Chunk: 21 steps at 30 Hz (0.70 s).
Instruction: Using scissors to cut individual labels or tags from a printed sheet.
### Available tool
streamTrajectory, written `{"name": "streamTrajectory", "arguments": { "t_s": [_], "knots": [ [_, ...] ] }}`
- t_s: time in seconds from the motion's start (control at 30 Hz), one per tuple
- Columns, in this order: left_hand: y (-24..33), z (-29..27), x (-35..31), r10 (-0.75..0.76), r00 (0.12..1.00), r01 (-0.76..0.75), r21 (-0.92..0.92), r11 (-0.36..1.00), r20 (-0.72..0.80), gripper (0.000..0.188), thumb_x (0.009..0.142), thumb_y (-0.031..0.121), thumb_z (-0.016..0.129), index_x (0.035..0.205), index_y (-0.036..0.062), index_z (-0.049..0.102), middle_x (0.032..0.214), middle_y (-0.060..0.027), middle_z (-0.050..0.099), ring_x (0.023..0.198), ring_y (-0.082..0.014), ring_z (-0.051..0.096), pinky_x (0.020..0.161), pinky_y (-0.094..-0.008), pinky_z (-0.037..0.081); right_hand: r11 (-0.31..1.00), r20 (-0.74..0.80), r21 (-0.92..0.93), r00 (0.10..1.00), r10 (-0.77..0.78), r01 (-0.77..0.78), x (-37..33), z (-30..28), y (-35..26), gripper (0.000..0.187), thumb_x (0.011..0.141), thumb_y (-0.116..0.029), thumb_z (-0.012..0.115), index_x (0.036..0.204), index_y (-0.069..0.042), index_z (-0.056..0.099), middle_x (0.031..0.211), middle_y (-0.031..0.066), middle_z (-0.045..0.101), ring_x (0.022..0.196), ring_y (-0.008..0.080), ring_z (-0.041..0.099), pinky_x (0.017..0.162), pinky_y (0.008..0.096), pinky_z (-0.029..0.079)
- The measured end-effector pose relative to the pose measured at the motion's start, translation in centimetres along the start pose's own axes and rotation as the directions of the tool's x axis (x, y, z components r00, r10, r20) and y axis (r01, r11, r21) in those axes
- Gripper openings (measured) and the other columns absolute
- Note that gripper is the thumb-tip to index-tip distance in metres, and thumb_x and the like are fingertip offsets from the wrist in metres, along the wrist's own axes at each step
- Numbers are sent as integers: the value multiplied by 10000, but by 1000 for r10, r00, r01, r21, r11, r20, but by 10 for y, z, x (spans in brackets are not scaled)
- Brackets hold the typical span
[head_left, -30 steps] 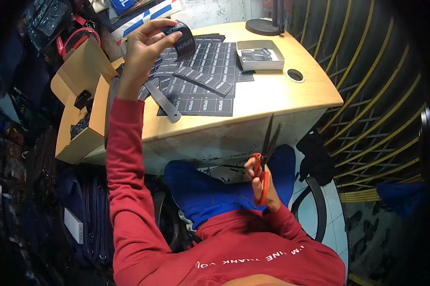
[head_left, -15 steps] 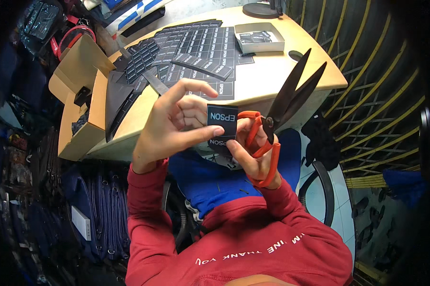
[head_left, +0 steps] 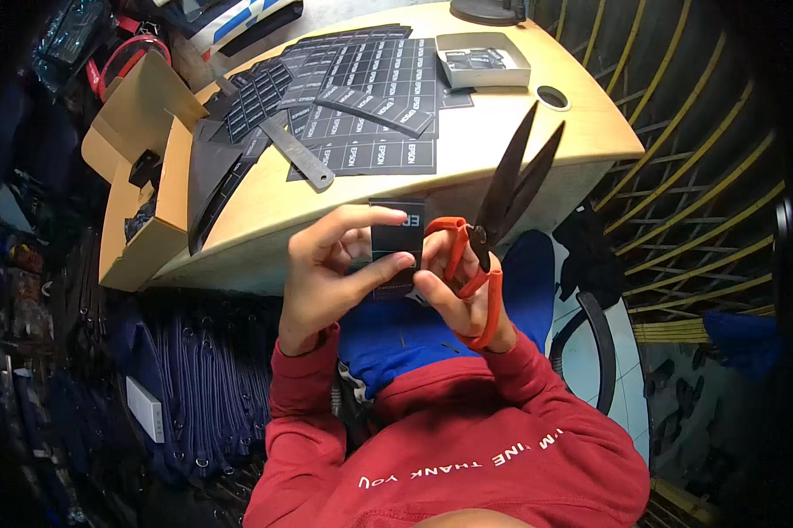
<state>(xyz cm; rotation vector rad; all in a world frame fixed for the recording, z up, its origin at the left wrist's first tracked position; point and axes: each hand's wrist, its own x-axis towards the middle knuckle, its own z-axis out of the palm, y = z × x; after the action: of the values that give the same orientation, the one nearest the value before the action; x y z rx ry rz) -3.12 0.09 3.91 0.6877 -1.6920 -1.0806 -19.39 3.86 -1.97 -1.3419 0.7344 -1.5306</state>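
A small black label strip (head_left: 394,239) with pale lettering stands upright before me, just off the near edge of the desk. My left hand (head_left: 317,277) is closed on it, index fingertip over its upper part and thumb lower down. The thumb of my right hand (head_left: 471,312) touches the strip's right edge. Hooked through that same hand are large scissors (head_left: 509,189) with red-covered handles, their dark blades slightly apart and pointing up and away. The right fingers behind the handles are partly hidden.
On the desk (head_left: 581,132) lie overlapping black printed sheets (head_left: 370,70) and a steel ruler (head_left: 298,157). A shallow white box (head_left: 493,81) holds cut labels. An opened cardboard box (head_left: 175,176) stands at the left edge. A dark chair armrest (head_left: 600,343) curves at right.
My left index finger has come down onto the strip's upper part. My left hand has shifted right and toward me; the strip, right hand and scissors have moved a little left.
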Motion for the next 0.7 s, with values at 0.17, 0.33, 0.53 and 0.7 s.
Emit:
{"name": "streamTrajectory", "arguments": {
  "t_s": [0.17, 0.33, 0.53, 0.7],
  "knots": [
    [11, -25, 0, -102, 991, 90, 136, 987, 90, 492, 674, -62, 782, 1132, 29, 627, 724, 77, 455, 591, 4, 329, 505, -161, 263, 983, 136, -64, 974, 180, -173, -11, -26, -5, 362, 788, -141, 735, 1044, -35, 502, 809, -1, 477, 635, 40, 402, 557, 192, 342],
    [1, -33, -2, -116, 987, 112, 39, 993, 114, 552, 658, -49, 794, 1172, 24, 609, 686, 87, 428, 576, 10, 314, 501, -161, 247, 878, 137, -449, 959, 249, -164, -24, -52, -3, 393, 755, -124, 753, 1034, -14, 500, 836, 60, 528, 710, 132, 491, 664, 262, 441],
    [-9, -40, -6, -116, 987, 116, -1, 993, 112, 588, 644, -52, 798, 1192, 2, 591, 644, 72, 438, 562, 17, 339, 497, -155, 253, 813, 268, -536, 868, 419, -227, -30, -74, -22, 423, 760, -128, 749, 1063, 8, 488, 822, 67, 553, 694, 121, 489, 641, 251, 429],
    [-13, -40, -4, -139, 977, 144, -20, 989, 159, 615, 641, -41, 806, 1210, 3, 578, 582, 68, 451, 526, 21, 346, 488, -152, 261, 793, 294, -574, 852, 434, -206, -29, -85, -41, 341, 728, -113, 715, 965, -17, 490, 697, 15, 420, 594, 98, 391, 534, 235, 337]
  ]
}}
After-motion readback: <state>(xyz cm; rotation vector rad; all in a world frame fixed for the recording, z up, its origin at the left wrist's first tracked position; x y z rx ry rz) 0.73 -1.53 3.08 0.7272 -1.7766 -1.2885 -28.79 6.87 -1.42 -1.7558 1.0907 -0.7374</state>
